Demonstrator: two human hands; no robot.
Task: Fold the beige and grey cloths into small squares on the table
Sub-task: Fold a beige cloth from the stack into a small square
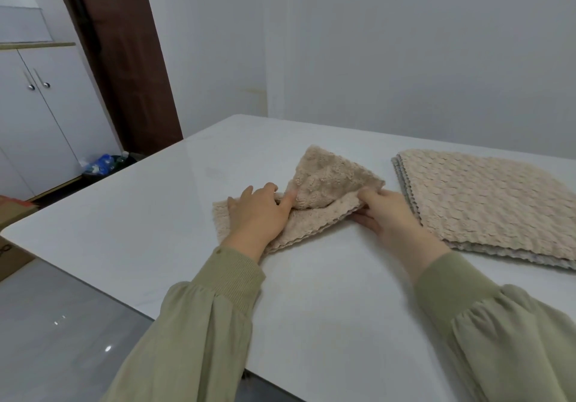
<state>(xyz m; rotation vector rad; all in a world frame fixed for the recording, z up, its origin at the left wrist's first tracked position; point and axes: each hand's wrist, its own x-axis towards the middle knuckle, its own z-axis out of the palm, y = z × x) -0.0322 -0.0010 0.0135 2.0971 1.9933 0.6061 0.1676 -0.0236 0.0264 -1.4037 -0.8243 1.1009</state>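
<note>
Centre of frame: beige cloth (314,214) on white table (140,220), half-folded. Long axis runs lower left to upper right; loose flap raised, peak toward top of frame. Flat on cloth's left part: left hand (258,217), fingers straight, index pressing crease. At cloth's right end: right hand (389,214), grip narrow, thumb over, fingers under, pinching edge. Right of frame: stack of cloths (486,205), beige on top, grey edges beneath, just beside right hand.

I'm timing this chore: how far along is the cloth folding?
Done: no finished small square shows on the table. In hand: one beige cloth is mid-fold, the left hand pressing it down, the right hand pinching its right edge, a flap raised. Left: the stack beside it, beige on top with grey edges beneath, lies large and flat.
</note>
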